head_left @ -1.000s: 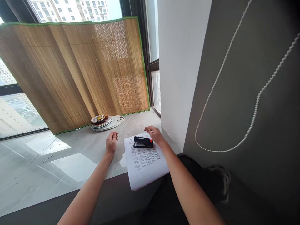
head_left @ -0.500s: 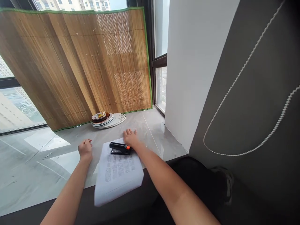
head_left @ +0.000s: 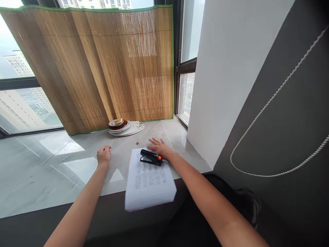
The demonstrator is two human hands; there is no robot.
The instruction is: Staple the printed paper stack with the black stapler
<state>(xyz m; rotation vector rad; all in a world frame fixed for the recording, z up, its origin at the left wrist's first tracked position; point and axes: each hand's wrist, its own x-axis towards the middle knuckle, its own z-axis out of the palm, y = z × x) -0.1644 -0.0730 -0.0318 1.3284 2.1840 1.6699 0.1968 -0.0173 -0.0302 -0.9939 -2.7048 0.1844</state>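
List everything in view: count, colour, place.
Sill: 1, grey, midframe.
Papers: stack, uncountable, white, overhanging the sill.
Stapler: 1, black with orange button, on papers.
Blind: 1, tan, green-edged, at sill's back.
Plates: stack, uncountable, white and brown, before blind.
Bits: few, dark, on sill.
Window frames: several, dark, around blind.
Buildings: several, pale, outside.
Pillar: 1, white, right.
Wall: 1, dark grey, far right.
Cord loop: 1, white, before wall.
Dark shape: 1, black, lower right.
Forearms: 2, bare, below.
Left grip: 1, curled, left of papers.
Right grip: 1, spread open, by papers' far edge.
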